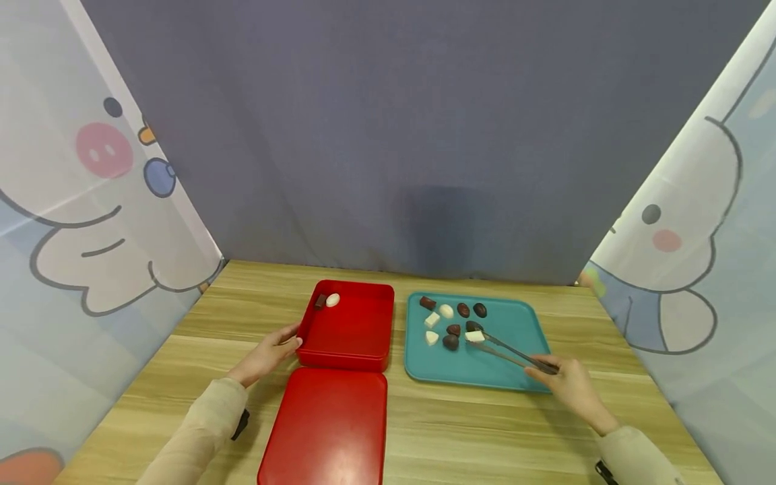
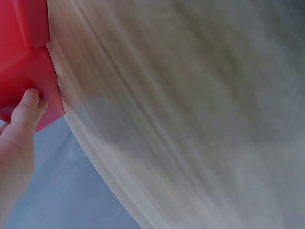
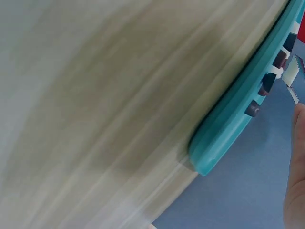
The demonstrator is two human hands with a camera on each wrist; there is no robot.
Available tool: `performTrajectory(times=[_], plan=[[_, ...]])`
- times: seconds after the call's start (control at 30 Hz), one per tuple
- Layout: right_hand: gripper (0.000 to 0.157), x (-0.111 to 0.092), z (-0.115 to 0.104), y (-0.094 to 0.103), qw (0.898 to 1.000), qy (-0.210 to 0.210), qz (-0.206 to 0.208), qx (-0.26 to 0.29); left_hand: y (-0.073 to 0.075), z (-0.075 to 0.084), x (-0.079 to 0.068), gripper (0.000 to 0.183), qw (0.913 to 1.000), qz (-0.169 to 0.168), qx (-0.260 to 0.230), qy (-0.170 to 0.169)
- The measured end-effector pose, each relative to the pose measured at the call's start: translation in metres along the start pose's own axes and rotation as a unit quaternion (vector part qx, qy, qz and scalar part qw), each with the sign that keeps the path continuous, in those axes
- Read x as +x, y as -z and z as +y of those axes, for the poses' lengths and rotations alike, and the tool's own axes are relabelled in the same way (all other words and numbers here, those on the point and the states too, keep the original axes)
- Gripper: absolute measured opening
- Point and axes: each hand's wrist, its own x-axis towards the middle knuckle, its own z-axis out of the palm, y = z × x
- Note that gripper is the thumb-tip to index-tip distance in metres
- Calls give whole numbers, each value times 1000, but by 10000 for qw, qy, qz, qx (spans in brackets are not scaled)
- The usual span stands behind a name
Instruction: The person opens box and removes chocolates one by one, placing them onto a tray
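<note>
My right hand [image 1: 572,387] grips a pair of metal tongs [image 1: 515,350] over the teal tray [image 1: 503,377]. Between the tongs' tips is a white rectangular chocolate [image 1: 475,336], also visible in the right wrist view. Around it on the tray lie several dark and white chocolates, among them a dark one [image 1: 450,342] and a white triangular one [image 1: 431,337]. My left hand [image 1: 267,356] rests its fingers against the left wall of the open red box [image 1: 345,360]. Inside that box, at its back left, are a dark chocolate [image 1: 320,302] and a white oval one [image 1: 333,300].
A flat red lid [image 1: 327,424] lies on the wooden table [image 1: 461,431] directly in front of the red box. The tray stands to the right of the box with a narrow gap between. A grey curtain [image 1: 388,135] hangs behind the table, with printed cloths at both sides.
</note>
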Motion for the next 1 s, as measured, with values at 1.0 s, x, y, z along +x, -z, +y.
performTrajectory(times=[1.0], plan=[[39,-1,16,-6,9996,-133,-166,-201,1,-1,2,58,10000,-45,34,30]])
